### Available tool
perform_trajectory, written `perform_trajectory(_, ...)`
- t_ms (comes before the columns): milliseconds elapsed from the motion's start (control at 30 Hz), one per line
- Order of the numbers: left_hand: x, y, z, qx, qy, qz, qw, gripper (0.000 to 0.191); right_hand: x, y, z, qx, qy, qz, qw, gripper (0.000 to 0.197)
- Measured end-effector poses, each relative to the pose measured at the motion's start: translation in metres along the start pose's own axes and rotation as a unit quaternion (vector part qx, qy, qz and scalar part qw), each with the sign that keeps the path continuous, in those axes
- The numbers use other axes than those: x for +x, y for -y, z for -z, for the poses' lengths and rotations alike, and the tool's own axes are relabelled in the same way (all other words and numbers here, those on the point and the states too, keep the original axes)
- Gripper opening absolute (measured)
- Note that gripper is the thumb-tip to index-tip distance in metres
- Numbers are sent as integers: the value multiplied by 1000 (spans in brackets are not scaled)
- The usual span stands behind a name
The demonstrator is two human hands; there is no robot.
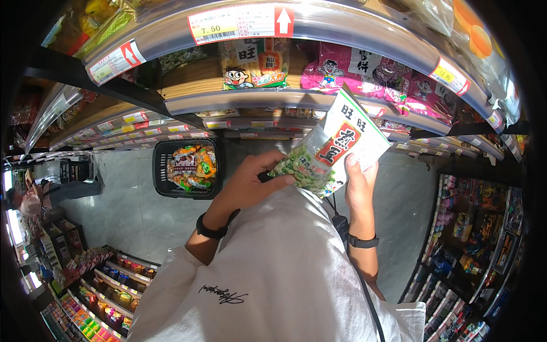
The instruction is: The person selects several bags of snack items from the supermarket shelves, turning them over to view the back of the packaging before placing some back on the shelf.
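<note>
Both of my hands hold a white and green snack bag (pixel 331 147), tilted, in front of my chest. My left hand (pixel 260 175) grips its lower left corner, with the thumb on the front. At the bag's right edge, my right hand (pixel 360 181) has its thumb on the front and its fingers behind, mostly hidden. Beyond the bag, pink snack bags (pixel 337 72) lie on a shelf beside a clear and yellow rice cracker bag (pixel 255 66). On the floor to the left stands a black plastic shopping basket (pixel 160 186) with several orange, green and brown snack packs in it.
A shelf edge with price tags (pixel 241 23) crosses the top of the view, close ahead. Lower shelves run to both sides. More stocked racks (pixel 115 284) stand at the lower left and at the right (pixel 466 235). A person (pixel 64 192) is at the far left near another black basket (pixel 77 170).
</note>
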State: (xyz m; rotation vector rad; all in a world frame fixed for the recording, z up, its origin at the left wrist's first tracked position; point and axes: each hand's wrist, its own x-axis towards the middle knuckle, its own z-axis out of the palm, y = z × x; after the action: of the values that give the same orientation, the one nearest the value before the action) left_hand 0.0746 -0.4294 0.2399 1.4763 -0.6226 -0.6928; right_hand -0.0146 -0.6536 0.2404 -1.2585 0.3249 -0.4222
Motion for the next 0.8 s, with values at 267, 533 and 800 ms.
perform_trajectory(267, 3, -6, 0, -13, 12, 30, 999, 23, 4, 5, -8, 24, -10, -3, 1000, 60)
perform_trajectory(533, 7, 7, -1, -17, -16, 0, 1000, 25, 1, -16, 7, 84, -54, 15, 995, 65)
perform_trajectory(800, 8, 9, 3, -32, -26, -8, 999, 25, 11, -7, 6, 17, -28, -4, 999, 56)
